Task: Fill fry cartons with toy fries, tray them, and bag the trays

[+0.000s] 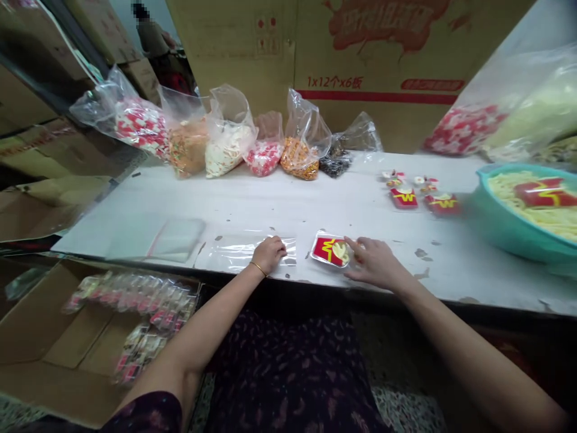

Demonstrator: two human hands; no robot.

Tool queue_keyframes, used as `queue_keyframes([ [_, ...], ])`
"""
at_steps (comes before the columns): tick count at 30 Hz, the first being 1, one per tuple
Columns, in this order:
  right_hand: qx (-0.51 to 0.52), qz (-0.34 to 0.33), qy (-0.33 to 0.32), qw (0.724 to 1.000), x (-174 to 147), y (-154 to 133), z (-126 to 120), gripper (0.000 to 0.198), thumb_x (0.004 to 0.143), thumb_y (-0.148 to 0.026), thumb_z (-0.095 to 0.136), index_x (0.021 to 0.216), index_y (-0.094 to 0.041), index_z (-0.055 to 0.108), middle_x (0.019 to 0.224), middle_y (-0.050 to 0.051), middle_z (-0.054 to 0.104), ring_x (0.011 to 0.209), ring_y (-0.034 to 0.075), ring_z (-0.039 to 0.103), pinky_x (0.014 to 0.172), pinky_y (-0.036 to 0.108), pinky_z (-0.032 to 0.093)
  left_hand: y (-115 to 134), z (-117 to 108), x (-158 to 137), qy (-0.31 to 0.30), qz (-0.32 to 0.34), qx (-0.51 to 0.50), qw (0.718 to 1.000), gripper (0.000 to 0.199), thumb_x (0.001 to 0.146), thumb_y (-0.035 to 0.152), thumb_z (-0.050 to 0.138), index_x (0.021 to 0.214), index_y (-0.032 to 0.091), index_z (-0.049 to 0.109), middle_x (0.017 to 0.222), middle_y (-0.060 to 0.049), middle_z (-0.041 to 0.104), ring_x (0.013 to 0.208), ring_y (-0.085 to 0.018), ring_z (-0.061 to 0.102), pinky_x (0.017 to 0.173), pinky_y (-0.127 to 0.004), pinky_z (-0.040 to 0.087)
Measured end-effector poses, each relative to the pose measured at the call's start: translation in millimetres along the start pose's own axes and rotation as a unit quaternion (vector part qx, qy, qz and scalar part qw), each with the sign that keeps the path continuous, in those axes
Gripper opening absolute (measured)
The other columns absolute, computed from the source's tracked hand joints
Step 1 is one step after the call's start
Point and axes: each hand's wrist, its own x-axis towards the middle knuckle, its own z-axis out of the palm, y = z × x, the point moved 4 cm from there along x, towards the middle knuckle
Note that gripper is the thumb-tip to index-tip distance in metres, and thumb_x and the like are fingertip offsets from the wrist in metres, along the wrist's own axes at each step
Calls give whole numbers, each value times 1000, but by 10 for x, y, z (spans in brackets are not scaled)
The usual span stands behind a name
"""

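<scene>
Just right of the clear plastic sleeve [232,249], the W-marked fries pack [331,250] lies long axis sideways, touching the nearer, loosely open right hand [373,261], while the left hand [269,254] curls over the sleeve, grip unclear.

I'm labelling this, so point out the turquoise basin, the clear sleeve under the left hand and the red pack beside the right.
Turquoise basin [500,225], head view: outer wall.
Clear sleeve [232,249], head view: flat left part.
Red pack [329,249], head view: upper face.

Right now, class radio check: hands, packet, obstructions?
Left hand on clear sleeve. Right hand at right edge of red packet. Teal bowl far right, clear of both hands.
</scene>
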Motion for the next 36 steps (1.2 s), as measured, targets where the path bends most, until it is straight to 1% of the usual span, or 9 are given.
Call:
queue_keyframes([
  [6,-4,26,31,999,168,-257,-21,84,66,-64,47,136,-24,25,119,15,47,100,34,43,84,47,28,62,-11,-68,90,0,-108,990,8,74,15,52,66,18,54,73,-1,49,66,-11,48,62,-25,42],
  [10,10,14,8,1000,205,-450,49,87,65,-65,47,137,-25,22,121,15,45,101,33,41,85,47,27,131,-1,-112,127,6,-115,985,10,75,15,49,66,18,50,73,-1,48,69,-12,48,65,-26,42],
  [13,22,-3,-8,1000,202,-510,54,87,64,-65,48,137,-25,22,122,14,44,103,33,41,86,46,27,129,-4,-106,101,-2,-99,990,12,75,14,48,64,18,48,71,-1,48,68,-13,48,65,-27,42],
  [16,26,28,0,999,223,-386,0,84,65,-65,48,136,-25,25,121,15,45,102,33,42,84,45,29,67,-55,-103,71,-24,-78,994,12,73,13,50,63,18,48,70,-1,48,67,-13,48,64,-27,41],
  [21,28,54,40,997,289,-182,-111,82,68,-65,45,137,-27,22,121,14,45,101,34,42,83,45,30,7,-173,-122,81,-46,-79,993,11,74,15,51,64,18,49,71,0,48,65,-11,47,63,-26,40],
  [29,27,-13,32,999,296,-588,-7,87,64,-63,51,136,-24,24,124,15,41,105,33,38,90,46,24,98,-78,-115,118,-30,-105,987,13,75,17,51,62,18,49,68,0,47,67,-12,48,65,-26,42],
  [32,33,-23,21,999,273,-658,50,86,63,-62,52,136,-22,27,120,14,44,103,31,41,89,43,27,41,-73,-101,114,-67,-89,987,4,75,21,54,74,17,54,83,-4,52,77,-14,52,69,-26,45],
  [34,34,-22,21,999,279,-657,65,86,63,-62,53,135,-22,28,119,14,45,102,31,41,88,42,28,-34,-102,-70,111,-127,-49,985,18,74,22,55,91,15,55,99,-8,52,88,-16,53,74,-27,45],
  [36,33,-30,19,999,303,-655,69,87,62,-63,54,135,-23,29,118,14,45,101,31,42,88,42,29,-95,-124,-19,81,-181,7,980,25,73,21,55,98,14,55,104,-10,52,93,-17,53,78,-28,44],
])
